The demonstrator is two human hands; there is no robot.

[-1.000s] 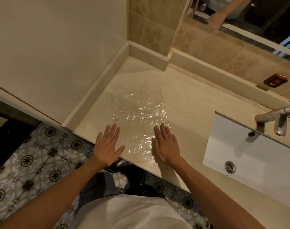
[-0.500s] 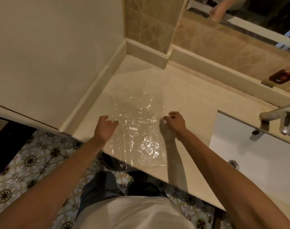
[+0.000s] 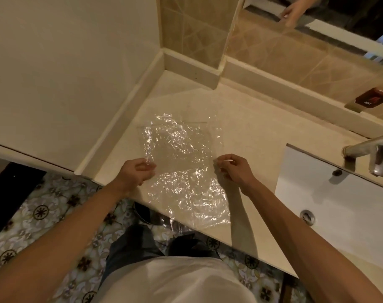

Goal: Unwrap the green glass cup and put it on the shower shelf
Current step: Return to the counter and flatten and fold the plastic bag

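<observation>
On the counter, two hands pinch one clear plastic sheet.

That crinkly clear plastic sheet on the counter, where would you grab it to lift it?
By its two side edges, from left and right. The plastic sheet lies flat and limp on the counter, so only thin edges can be pinched, as the left hand and right hand do.

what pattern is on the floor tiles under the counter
Pale floor tiles with dark round flower-like medallions amid leafy scrolls, seen in the head view.
</observation>
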